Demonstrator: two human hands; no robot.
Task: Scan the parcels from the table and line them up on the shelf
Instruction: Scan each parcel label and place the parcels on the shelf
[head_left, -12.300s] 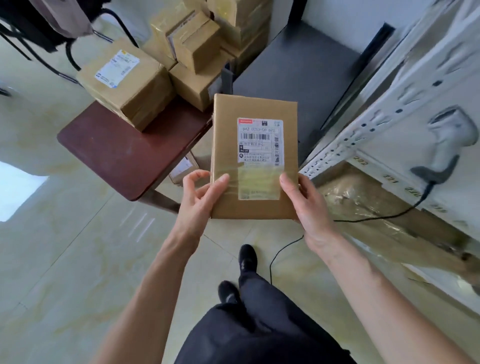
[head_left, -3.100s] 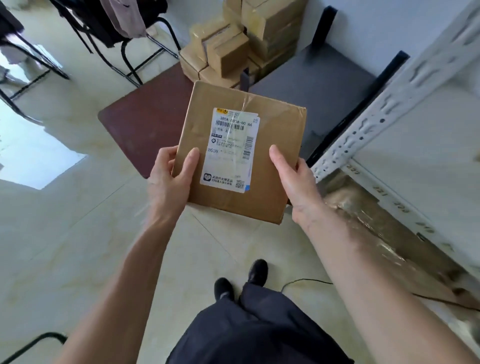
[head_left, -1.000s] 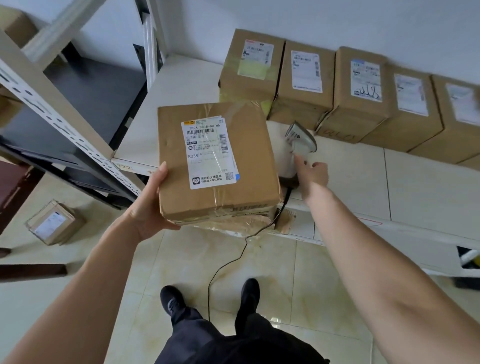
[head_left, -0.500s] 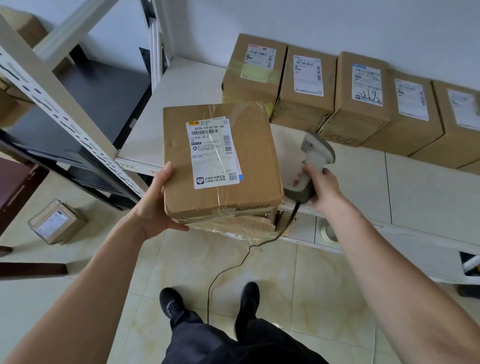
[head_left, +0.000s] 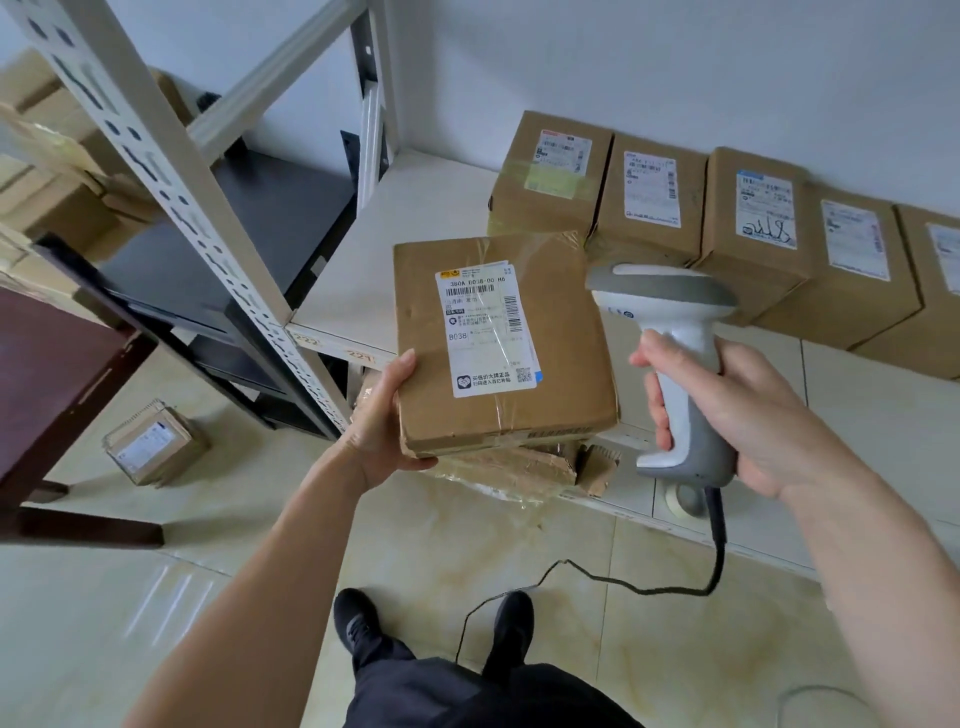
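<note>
Parcel (head_left: 498, 343), a flat brown box with its white label (head_left: 485, 327) facing up, is held in the air just in front of the shelf's (head_left: 415, 208) front edge. The left hand (head_left: 382, 421) grips its near left corner, thumb on top. The right hand (head_left: 727, 410) is wrapped around the handle of a grey scanner (head_left: 670, 332), whose head sits just beside the parcel's right edge. Five boxes (head_left: 649, 202) stand in a row along the shelf's back edge.

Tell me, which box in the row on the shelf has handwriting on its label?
The third box from the left. Its white label carries a dark scribbled mark along the bottom, while the other labels in the row show only print.
</note>
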